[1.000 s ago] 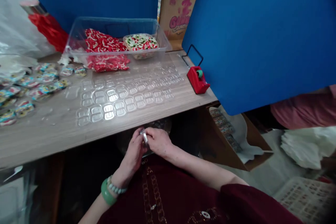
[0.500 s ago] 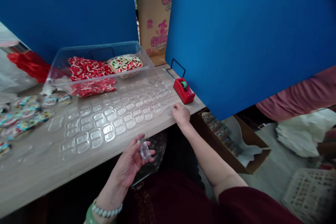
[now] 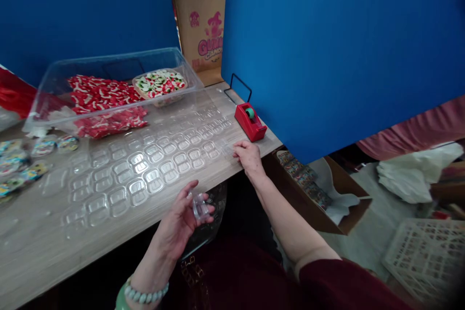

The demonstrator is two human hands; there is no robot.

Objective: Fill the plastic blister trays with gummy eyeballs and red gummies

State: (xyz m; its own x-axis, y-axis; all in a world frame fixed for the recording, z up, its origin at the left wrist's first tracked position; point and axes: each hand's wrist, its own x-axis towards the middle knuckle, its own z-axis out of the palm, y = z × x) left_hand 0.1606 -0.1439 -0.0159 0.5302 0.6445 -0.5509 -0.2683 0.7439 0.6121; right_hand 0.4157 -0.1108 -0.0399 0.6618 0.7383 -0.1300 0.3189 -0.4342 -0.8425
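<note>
My left hand [image 3: 178, 220] is below the table edge, its fingers around a small clear plastic piece [image 3: 199, 206]. My right hand [image 3: 249, 157] rests on the wooden tabletop [image 3: 43, 247], its fingertips at the corner of a clear plastic blister sheet [image 3: 145, 164] with rows of rounded double cavities. Behind that sheet stands a transparent plastic bin [image 3: 116, 65] holding red-and-white gummy packs [image 3: 101, 94] and a tray of green, white and red sweets [image 3: 160, 83]. Round foil-wrapped packets [image 3: 43, 146] lie at the far left.
A red tape dispenser [image 3: 250, 121] stands just beyond my right hand, against a blue partition [image 3: 308, 48]. A printed candy carton [image 3: 199, 19] stands behind. Below right are a cardboard box of packets [image 3: 308, 189], a white crate [image 3: 425, 261] and a person's pink sleeve [image 3: 410, 131].
My hands have separated since the earliest frame: my right hand moved out onto the tabletop while my left kept the clear piece. The view has swung to the left.
</note>
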